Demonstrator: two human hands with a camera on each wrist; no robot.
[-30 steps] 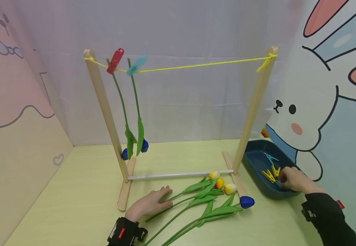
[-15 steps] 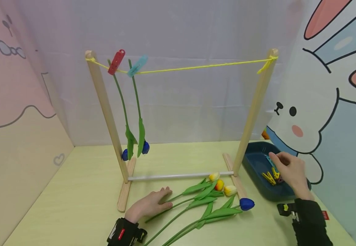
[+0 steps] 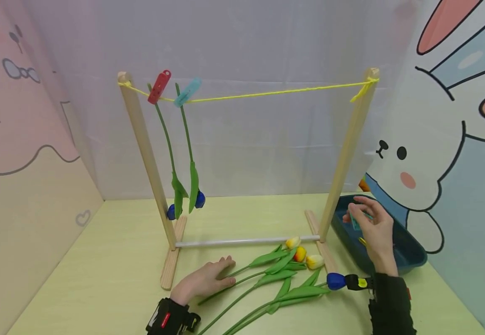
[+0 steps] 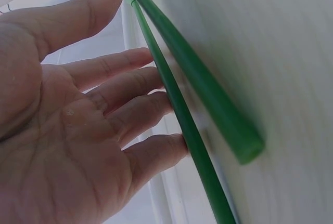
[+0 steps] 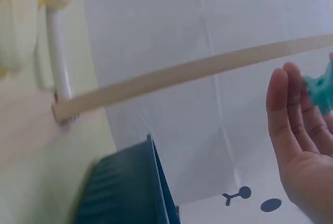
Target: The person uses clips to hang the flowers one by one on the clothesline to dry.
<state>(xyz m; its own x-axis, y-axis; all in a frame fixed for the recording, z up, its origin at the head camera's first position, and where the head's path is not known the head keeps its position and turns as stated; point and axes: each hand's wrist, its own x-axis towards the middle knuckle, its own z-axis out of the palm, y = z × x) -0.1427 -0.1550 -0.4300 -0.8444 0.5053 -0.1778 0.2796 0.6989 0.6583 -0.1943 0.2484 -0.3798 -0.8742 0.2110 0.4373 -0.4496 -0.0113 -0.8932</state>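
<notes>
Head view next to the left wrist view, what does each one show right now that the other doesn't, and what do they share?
Only the head view: the right hand holding a teal clip, the dark blue tray, and the yellow cord with a red clip, a light blue clip and two hanging blue tulips.

Only the left wrist view: the palm side of the left hand.

Both: the left hand itself, fingers relaxed, and green stems beside it.

Creased grey-white sheet (image 3: 259, 149), twelve o'clock; white-and-blue rabbit-print wall (image 3: 472, 186), three; pink-and-cream cartoon wall (image 3: 29, 135), nine; pale yellow-green tabletop (image 3: 108, 260), six.
</notes>
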